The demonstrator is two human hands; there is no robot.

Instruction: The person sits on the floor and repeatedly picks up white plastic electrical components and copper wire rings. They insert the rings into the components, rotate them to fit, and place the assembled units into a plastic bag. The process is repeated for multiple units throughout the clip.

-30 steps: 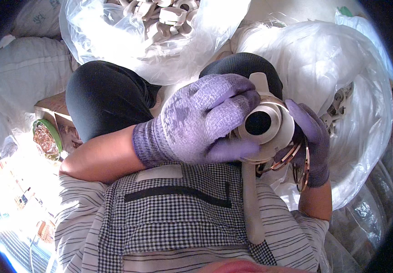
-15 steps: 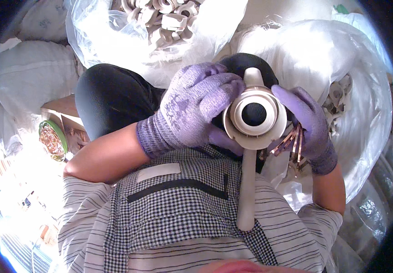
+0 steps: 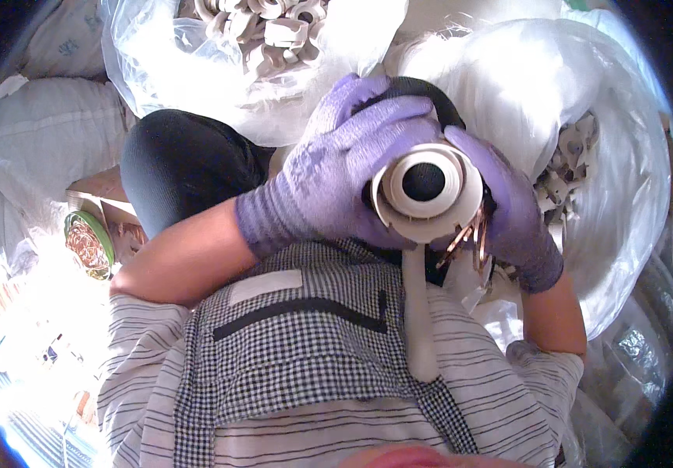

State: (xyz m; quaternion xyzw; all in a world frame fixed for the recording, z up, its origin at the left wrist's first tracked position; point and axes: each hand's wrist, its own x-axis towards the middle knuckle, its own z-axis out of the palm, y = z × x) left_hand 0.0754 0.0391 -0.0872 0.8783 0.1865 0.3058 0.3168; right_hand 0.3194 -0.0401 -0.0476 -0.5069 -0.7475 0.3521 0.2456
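A round white plastic part (image 3: 461,204) with stepped rings and a dark opening in its middle sits between my two gloved hands, in front of my apron. My left hand (image 3: 352,168) is wrapped over its left and far side, fingers curled round the rim. Against its right side press the thumb and fingers of my right hand (image 3: 512,207), which also holds several thin copper strips (image 3: 473,243) that stick out below the palm. From under the ringed part, a long pale rod (image 3: 418,320) runs toward my chest. The fingertips on the far side are hidden.
A clear plastic bag (image 3: 173,54) of white plastic pieces (image 3: 286,33) lies ahead. Another big bag (image 3: 524,78) with similar pieces (image 3: 566,160) stands at the right. At the left are a green-rimmed container (image 3: 89,244) of copper bits, a cardboard box (image 3: 106,187) and a stuffed white sack (image 3: 48,129).
My left hand has shifted farther over the top of the ringed part, covering the stub there. Both hands and the part have moved slightly left, and my right hand has closed in on its side.
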